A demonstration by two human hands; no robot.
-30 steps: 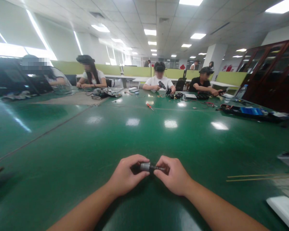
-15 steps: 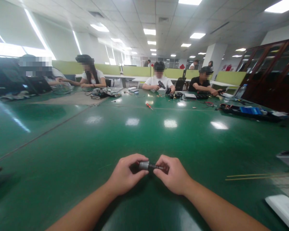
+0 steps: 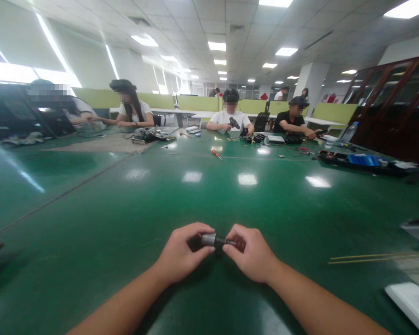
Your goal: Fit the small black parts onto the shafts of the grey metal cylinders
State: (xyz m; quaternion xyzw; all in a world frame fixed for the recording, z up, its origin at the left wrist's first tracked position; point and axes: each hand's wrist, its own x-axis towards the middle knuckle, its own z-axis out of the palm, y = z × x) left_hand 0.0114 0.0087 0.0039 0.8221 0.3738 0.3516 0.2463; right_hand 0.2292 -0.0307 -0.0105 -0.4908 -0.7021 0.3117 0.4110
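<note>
Low in the middle, both hands meet at a small silver cylinder (image 3: 209, 239) with a dark, narrow shaft (image 3: 222, 242) sticking out to the right. It looks like a small motor, though its exact kind is unclear. My left hand (image 3: 185, 251) curls around the cylinder, thumb below and fingers above, hiding its left end. The shaft's right end lies between the thumb and curled fingers of my right hand (image 3: 249, 251). The piece is held roughly level, just over the green tabletop (image 3: 209, 204).
Two thin yellowish rods (image 3: 370, 257) and a white object (image 3: 412, 302) lie at the right. Farther off are an orange screwdriver (image 3: 215, 153) and a black tray (image 3: 363, 163) with blue material. Across the table sit several people, one holding a power drill (image 3: 234, 123).
My hands and the silver cylinder are almost unmoved. A bit of red that showed at the cylinder's left end is now out of sight.
</note>
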